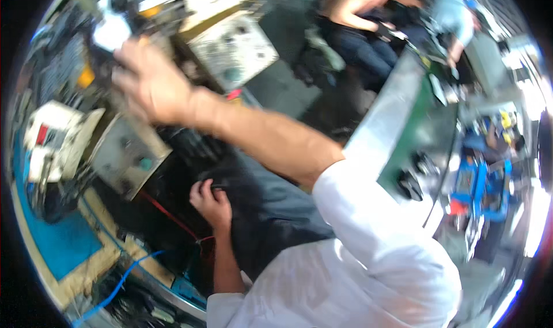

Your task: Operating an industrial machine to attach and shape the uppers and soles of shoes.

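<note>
My white sleeve [368, 241] fills the near right. My right hand [151, 86] is stretched far left toward blurred machine parts [112, 31]; I cannot tell whether it grips anything. My left hand [212, 204], nearer, is clenched on dark fabric [271, 201], which spreads to its right.

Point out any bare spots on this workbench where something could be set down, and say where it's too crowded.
One free patch: the blue mat at lower left, bordered by the white machine above and the blue cable below. The dark cloth under the left hand fills the middle. Around the raised right hand, the grey boxes and clutter are packed tight, though blurred.
</note>
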The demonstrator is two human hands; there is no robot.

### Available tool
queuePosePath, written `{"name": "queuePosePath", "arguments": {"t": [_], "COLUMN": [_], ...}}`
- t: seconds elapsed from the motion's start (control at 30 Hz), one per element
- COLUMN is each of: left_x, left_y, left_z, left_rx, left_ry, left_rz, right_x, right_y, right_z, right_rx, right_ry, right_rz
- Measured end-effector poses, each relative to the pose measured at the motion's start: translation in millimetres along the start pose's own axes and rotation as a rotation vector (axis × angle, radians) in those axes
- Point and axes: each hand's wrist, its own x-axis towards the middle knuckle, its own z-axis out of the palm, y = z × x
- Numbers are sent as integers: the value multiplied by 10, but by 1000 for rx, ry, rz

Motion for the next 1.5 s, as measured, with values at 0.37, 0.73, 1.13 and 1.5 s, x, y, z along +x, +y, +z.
{"name": "queuePosePath", "arguments": {"t": [0.37,0.73,1.13,1.5], "left_x": [-251,0,-163,-398], "left_y": [-388,-843,-204,2636], "left_z": [88,-646,-1063,644], "left_rx": [91,-179,-308,-754], "left_ry": [-84,-405,-542,-909], "left_rz": [121,-4,-334,184], "right_x": [-5800,-6890,-7323,-5727], "right_y": [-2460,-2108,-2073,-2596], "right_z": [-5011,-8104,-8069,-5857], "right_rx": [-826,-1193,-719,202], "right_ry": [-992,-852,-591,624], "right_rz": [1445,2022,1966,2168]}}
